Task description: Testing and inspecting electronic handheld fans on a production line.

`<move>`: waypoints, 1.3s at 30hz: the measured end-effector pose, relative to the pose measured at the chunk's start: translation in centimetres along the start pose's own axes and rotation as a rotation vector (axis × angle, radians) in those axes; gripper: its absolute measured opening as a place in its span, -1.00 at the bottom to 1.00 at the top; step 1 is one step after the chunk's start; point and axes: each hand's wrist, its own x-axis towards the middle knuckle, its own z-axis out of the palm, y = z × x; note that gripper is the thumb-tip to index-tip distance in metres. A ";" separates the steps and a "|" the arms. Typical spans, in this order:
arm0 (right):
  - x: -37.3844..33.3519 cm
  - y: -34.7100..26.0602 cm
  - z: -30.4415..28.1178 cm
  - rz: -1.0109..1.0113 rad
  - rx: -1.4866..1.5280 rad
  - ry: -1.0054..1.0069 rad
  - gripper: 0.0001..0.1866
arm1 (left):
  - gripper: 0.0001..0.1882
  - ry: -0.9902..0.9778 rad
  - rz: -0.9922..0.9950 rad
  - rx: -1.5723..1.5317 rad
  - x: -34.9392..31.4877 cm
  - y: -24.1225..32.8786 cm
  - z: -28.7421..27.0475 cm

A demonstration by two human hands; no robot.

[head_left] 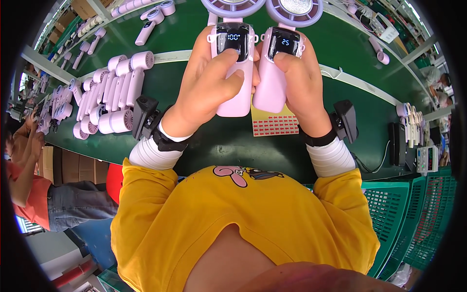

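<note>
Side by side, two light-purple handheld fans are held upright over the green table. My left hand (208,80) is closed around the left handheld fan (234,100), its thumb on the black display panel. The right handheld fan (270,90) is in my right hand (304,78), with that thumb at the lower edge of its display. Both displays are lit with white digits. The round fan heads reach the top edge of the picture. Below the fans, a yellow sheet with rows of small red arrow stickers (275,126) lies on the table.
Several purple handheld fans (116,121) lie in a stacked row at left. More fans (146,31) lie beyond the pale divider. At right stand a small white meter box (427,159) and further fans (413,124). Green crates (386,209) are at lower right. A co-worker (36,190) is at far left.
</note>
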 end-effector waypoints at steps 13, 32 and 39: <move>-0.3 -0.6 0.3 0.001 -0.080 -0.055 -0.63 | -0.60 0.010 0.027 -0.046 -0.1 -0.1 -0.1; -0.4 -0.7 0.0 0.018 -0.126 -0.060 -0.60 | -0.62 0.009 0.036 0.036 -0.1 -0.2 -0.1; -0.3 -0.4 -0.2 0.015 -0.117 -0.055 -0.61 | -0.62 0.005 0.026 0.043 0.0 -0.1 0.0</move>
